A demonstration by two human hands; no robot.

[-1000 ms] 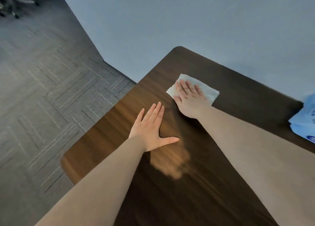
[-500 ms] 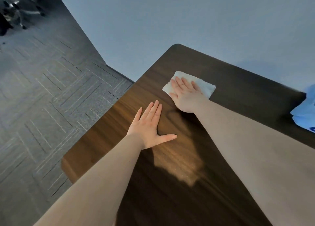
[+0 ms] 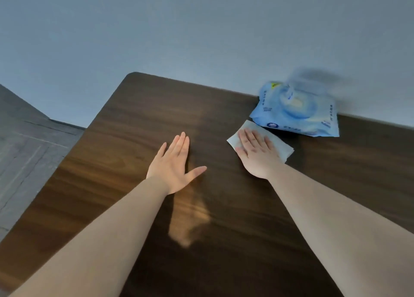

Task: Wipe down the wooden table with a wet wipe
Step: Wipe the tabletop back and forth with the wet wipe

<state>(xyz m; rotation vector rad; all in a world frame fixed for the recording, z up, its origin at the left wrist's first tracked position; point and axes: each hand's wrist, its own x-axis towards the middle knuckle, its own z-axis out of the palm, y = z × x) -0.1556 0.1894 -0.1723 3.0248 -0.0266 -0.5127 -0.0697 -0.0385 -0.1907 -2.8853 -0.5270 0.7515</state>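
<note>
Dark wooden bench (image 3: 139, 126) against a grey wall (image 3: 201, 27). Blue wipe pack (image 3: 298, 110) at far edge, blurred. Left hand (image 3: 174, 169) flat on bench middle, fingers spread, holding nothing. Right hand (image 3: 257, 155) flat, fingers extended, pressing white wet wipe (image 3: 284, 151) down just beside the pack.
</note>
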